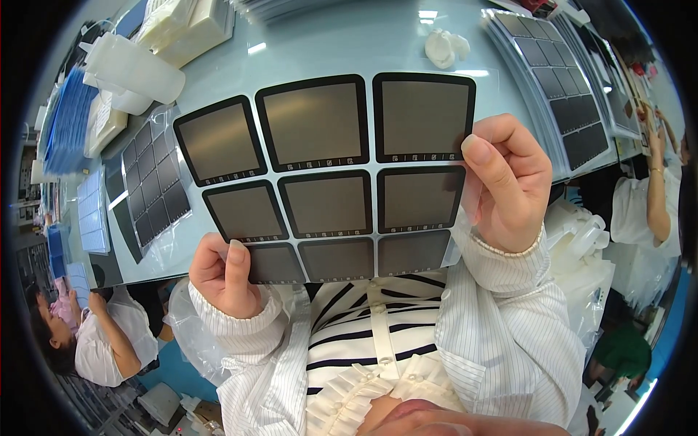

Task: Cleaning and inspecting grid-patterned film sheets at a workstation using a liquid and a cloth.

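A clear plastic sheet with rows of dark grey, black-framed rectangular panels point(325, 203) is held up before my chest, over the near edge of the table. My left hand point(229, 280) pinches its lower left corner, thumb on top and fingers curled beneath. On the opposite side my right hand point(512, 182) grips the right edge, with the thumb lying on the face beside the upper right panel. Small printed marks run along the lower border of each panel. The bottom row tilts toward me and looks foreshortened.
Stacks of similar panel sheets lie at right point(560, 80) and left point(156, 182). A translucent white jug point(134, 69) lies tilted near blue sheets point(65, 123) at far left. Crumpled white material point(445, 49) rests on the glossy table point(313, 43). People work at left point(109, 341) and right point(647, 196).
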Motion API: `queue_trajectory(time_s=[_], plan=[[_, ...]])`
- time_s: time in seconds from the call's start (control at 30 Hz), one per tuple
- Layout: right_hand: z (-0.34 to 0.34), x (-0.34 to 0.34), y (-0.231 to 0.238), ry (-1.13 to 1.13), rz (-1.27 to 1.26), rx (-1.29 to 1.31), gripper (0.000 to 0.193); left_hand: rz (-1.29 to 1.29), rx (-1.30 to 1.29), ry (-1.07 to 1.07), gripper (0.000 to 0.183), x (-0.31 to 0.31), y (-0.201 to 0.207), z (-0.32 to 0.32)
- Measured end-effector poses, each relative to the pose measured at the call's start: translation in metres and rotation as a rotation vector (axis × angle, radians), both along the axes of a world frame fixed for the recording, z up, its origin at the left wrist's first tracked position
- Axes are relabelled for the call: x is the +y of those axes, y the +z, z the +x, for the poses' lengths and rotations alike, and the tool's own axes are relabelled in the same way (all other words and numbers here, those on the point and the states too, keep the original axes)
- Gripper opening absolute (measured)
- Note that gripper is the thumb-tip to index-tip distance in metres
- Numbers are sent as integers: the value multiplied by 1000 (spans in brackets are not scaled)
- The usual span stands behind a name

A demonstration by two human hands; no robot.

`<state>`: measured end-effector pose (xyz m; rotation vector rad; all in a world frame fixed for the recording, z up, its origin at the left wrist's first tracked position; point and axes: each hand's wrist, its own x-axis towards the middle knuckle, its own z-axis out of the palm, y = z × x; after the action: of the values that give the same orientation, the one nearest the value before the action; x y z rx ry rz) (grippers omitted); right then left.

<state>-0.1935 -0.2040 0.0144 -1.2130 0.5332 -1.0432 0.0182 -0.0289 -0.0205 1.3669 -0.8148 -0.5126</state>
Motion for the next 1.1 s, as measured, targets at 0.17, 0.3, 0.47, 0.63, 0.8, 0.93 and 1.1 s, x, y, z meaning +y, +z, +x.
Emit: queue_trajectory(time_s=[0.17, 0.3, 0.47, 0.63, 0.8, 0.93, 1.1], plan=[[-2, -2, -1, -31, -24, 31, 6, 47, 8, -2, 22, -2, 4, -6], [-5, -5, -1, -101, -5, 61, 6, 103, 45, -55, 27, -5, 10, -16], [-11, -10, -4, -191, -34, 84, 9, 103, 36, -132, 23, -7, 9, -20], [-18, -19, -12, -185, -51, 57, 10, 135, 28, -180, 19, -7, 11, -23], [-30, -23, -16, -125, -21, 77, 8, 186, 20, -219, 14, -8, 15, -24], [-27, -24, -15, -188, -48, 98, 11, 181, -54, -240, 12, -10, 13, -24], [-30, -24, -13, -153, -3, 80, 14, 229, -65, -261, 12, -9, 11, -22]])
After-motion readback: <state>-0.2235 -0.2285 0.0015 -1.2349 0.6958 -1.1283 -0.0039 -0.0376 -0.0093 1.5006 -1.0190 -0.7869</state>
